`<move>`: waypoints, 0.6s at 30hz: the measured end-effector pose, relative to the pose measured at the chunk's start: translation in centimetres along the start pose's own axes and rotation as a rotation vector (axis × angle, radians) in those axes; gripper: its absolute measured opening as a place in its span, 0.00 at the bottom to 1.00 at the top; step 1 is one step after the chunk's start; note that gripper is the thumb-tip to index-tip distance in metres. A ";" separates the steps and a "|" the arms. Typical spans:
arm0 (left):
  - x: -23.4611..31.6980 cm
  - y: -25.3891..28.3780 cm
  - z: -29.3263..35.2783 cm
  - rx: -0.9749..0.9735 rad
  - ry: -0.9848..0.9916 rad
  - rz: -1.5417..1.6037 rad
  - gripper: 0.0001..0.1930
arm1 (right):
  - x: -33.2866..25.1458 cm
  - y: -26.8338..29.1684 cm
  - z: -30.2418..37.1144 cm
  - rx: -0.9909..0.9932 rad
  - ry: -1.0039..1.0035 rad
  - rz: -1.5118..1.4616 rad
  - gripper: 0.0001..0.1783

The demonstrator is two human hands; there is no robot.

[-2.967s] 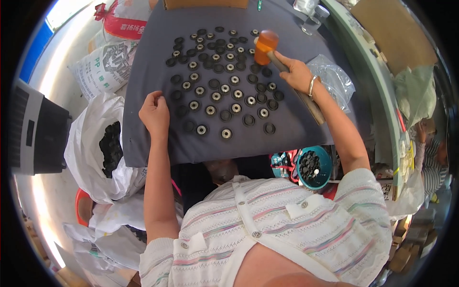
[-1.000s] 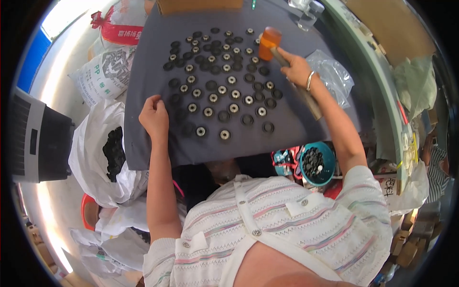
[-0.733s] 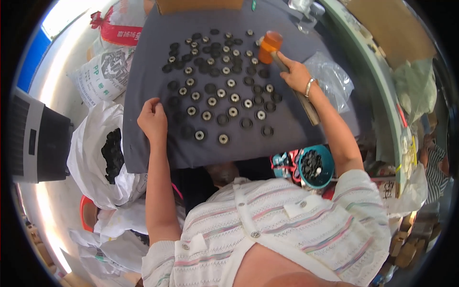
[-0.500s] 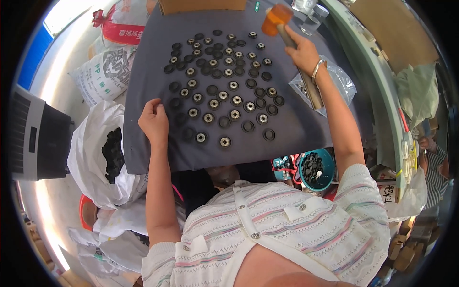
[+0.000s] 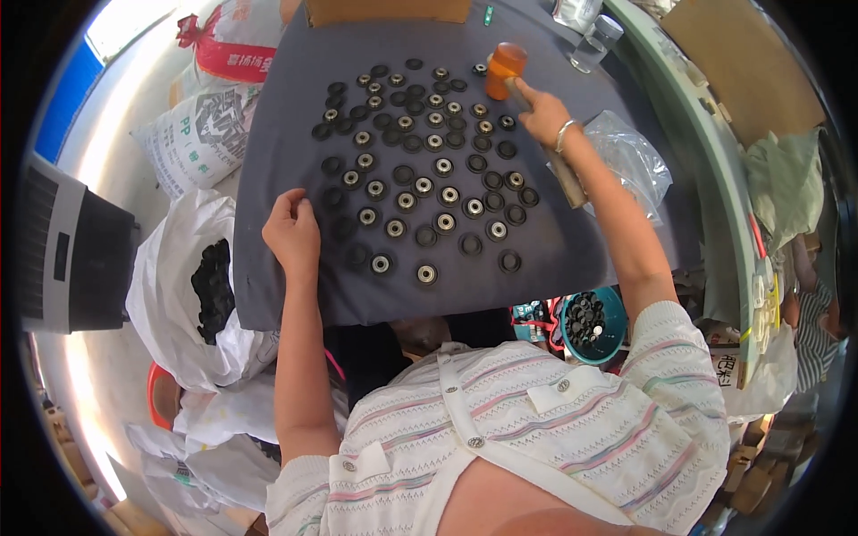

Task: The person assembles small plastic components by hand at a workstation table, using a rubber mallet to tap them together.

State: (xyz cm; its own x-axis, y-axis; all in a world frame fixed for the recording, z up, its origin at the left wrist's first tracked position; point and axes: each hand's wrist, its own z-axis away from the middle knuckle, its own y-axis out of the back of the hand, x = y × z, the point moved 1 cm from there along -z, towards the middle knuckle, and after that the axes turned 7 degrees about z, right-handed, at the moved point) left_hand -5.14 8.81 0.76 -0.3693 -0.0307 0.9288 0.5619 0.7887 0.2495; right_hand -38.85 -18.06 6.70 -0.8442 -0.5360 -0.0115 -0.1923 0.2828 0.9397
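Note:
My right hand (image 5: 543,118) grips the wooden handle of a mallet (image 5: 507,71) with an orange head. The head is down at the far right of the spread of parts, next to a black ring with a metal bearing (image 5: 480,70); whether it touches that part I cannot tell. My left hand (image 5: 293,237) lies at the table's left side, fingers curled closed, with no object showing in it. Several black rings (image 5: 470,244) cover the cloth between my hands. Many carry a shiny bearing (image 5: 450,196) in the middle; others show only black.
Under my right forearm lies a clear plastic bag (image 5: 630,161). A clear cup (image 5: 597,43) and a cardboard box (image 5: 389,11) stand at the far side. Below the dark tabletop (image 5: 572,255) sits a teal basin (image 5: 617,335) of black parts. A white sack (image 5: 170,268) holds more, left.
The mallet has come down toward the table, and my right hand has moved lower and slightly left. The left hand stays nearly where it was. The whole view has shifted slightly.

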 end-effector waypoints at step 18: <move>-1.1 0.7 0.3 0.045 -0.036 0.021 0.07 | -1.6 1.4 -8.3 -0.042 -0.159 -0.282 0.35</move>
State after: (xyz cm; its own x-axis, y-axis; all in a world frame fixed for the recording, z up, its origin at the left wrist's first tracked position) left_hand -4.60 9.57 -0.18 -0.3842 0.0074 0.9232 0.5364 0.8157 0.2167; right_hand -33.64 -23.44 10.90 -0.8288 -0.4564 -0.3238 -0.4118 0.1057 0.9051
